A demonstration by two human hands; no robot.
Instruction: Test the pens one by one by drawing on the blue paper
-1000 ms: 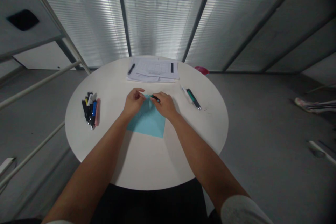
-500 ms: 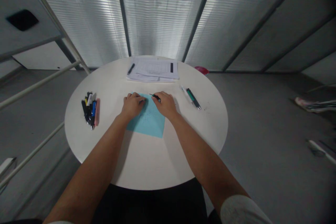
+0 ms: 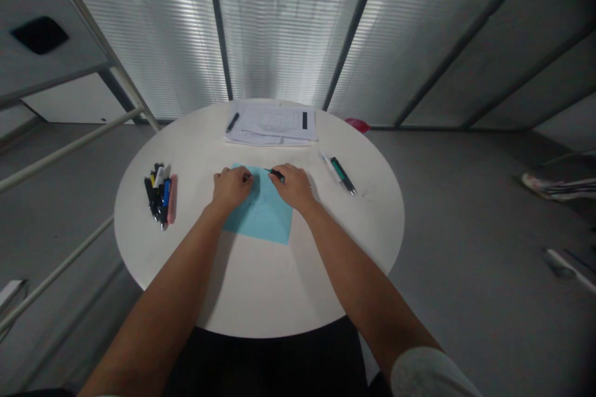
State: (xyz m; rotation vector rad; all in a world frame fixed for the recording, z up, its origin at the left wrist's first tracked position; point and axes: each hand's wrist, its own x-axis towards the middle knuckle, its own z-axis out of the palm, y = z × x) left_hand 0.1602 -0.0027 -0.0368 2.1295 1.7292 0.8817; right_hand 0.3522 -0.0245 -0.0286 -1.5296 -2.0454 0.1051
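Observation:
A light-blue sheet of paper [image 3: 261,220] lies on the round white table, with faint marks on it. Over its upper left corner is my left hand [image 3: 231,187], its fingers closed round a small dark piece [image 3: 246,178] too small to name. My right hand [image 3: 293,185] rests at the sheet's upper right edge and grips a black pen [image 3: 277,174]. The pen's thin tip points left, towards my left hand. A gap of bare blue paper separates the two hands.
A pile of pens and markers [image 3: 159,193] lies at the left of the white table [image 3: 261,291]. Behind the hands are printed papers [image 3: 272,123] with a dark pen [image 3: 232,122] on top. A green-and-black pen [image 3: 343,175] and a white pen [image 3: 329,166] lie at the right.
My left hand has shifted slightly left, away from the pen tip, and the dark piece in its fingers shows more. My right hand stays nearly in place.

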